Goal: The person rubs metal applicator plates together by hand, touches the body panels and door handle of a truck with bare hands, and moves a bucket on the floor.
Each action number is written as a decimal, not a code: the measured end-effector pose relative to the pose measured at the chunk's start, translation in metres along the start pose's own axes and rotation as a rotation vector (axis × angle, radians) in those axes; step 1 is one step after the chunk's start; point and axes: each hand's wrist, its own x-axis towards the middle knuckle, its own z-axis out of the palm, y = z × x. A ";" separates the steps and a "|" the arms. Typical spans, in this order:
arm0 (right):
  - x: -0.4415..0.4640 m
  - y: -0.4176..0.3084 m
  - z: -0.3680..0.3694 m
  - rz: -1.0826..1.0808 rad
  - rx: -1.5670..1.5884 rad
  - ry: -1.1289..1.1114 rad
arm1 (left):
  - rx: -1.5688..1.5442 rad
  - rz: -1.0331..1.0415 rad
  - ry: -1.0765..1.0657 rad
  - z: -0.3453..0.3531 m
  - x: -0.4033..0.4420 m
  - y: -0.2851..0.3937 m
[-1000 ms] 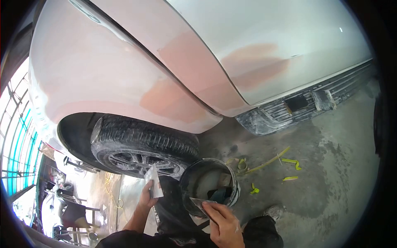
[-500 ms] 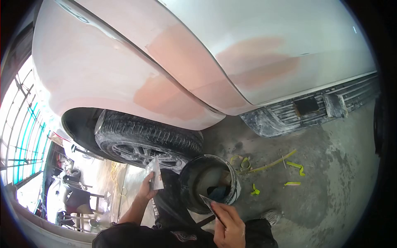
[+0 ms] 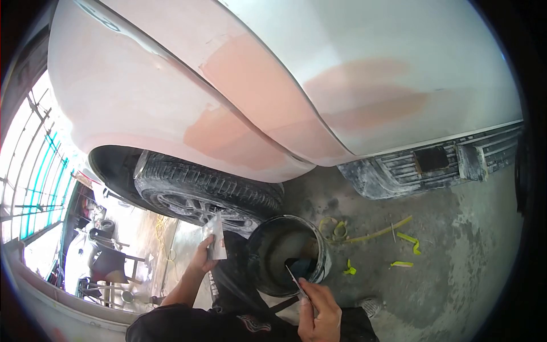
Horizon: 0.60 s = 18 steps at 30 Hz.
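Note:
My left hand grips a flat, pale rectangular plate, held upright in front of the dusty wheel. Between the fingers and thumb of my right hand is a thin flat scraper, seen nearly edge-on over the near rim of a black bucket. Inside the bucket are murky liquid, a dark cloth and a brownish block. Above both hands stretches a pale car body with pinkish patches.
The tyre stands left of the bucket. A dusty ribbed side step runs along the car's lower edge at right. Yellow-green tape scraps lie on the concrete floor. A dark chair is at far left.
The scraper in my right hand has turned more edge-on and moved slightly right. My left hand has shifted slightly up with its plate. The head view has shifted slightly.

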 end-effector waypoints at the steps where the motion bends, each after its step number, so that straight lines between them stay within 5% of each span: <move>1: 0.001 0.001 -0.001 0.015 0.022 0.003 | -0.007 -0.001 -0.009 -0.001 0.000 -0.001; 11: -0.001 0.007 0.004 -0.016 0.108 0.088 | 0.046 -0.006 -0.198 -0.024 -0.001 -0.002; 18: -0.007 0.026 0.022 0.082 0.314 0.263 | -0.108 0.085 0.045 0.040 -0.016 0.000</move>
